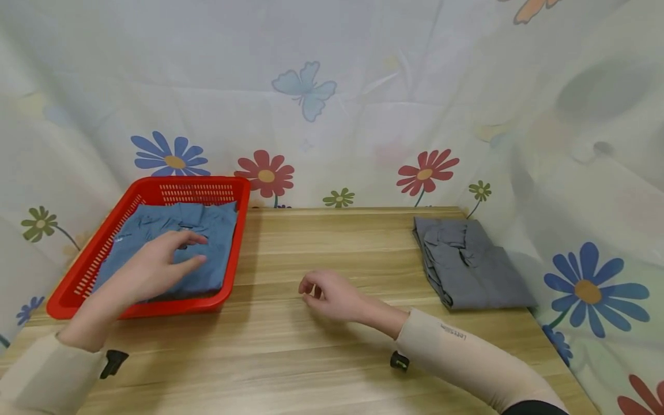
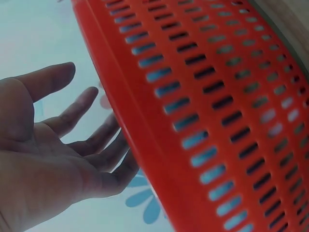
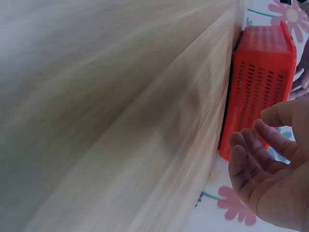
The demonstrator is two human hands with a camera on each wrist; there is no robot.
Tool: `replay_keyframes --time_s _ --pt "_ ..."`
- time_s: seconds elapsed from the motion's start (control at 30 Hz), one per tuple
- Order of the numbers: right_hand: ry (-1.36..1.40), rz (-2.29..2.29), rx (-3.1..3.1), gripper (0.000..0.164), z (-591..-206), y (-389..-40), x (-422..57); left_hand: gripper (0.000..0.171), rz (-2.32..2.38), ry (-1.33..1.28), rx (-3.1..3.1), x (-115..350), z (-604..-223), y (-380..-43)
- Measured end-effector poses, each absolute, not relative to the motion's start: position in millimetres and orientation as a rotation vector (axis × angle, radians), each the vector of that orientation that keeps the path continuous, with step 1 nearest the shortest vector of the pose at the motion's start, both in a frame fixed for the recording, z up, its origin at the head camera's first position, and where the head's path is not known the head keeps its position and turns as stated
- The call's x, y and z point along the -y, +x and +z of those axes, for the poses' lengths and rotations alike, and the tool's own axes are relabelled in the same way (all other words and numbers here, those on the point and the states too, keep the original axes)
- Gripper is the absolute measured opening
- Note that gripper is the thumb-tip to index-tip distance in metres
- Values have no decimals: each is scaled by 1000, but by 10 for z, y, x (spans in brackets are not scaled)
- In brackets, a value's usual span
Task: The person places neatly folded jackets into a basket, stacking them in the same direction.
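- Head view: a red basket stands at the far left corner of the surface, a folded blue garment lying inside it.
- The left hand is over the basket, fingers loosely extended, holding nothing.
- The right hand is over the middle of the surface, empty, fingers loosely bent.
- A folded gray garment lies by the surface's right edge, near the far right corner.
- Left wrist view: blue shows through the basket's slots; the left hand's fingers are apart.
- Right wrist view: the right hand's fingers curve slackly, the basket beyond.
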State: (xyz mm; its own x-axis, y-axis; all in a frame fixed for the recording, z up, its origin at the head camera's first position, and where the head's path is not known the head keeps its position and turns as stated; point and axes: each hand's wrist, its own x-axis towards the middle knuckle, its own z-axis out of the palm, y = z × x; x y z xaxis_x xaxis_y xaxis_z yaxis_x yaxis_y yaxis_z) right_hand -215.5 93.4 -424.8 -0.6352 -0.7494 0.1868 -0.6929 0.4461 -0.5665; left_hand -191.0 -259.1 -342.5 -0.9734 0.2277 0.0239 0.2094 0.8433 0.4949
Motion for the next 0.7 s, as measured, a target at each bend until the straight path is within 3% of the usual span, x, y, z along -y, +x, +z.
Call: replay_keyframes --time_s 0.7 --pt "-958 -1094 -2920 14 -4287 -2094 -1834 40 917 474 -3027 2308 -3545 -1732"
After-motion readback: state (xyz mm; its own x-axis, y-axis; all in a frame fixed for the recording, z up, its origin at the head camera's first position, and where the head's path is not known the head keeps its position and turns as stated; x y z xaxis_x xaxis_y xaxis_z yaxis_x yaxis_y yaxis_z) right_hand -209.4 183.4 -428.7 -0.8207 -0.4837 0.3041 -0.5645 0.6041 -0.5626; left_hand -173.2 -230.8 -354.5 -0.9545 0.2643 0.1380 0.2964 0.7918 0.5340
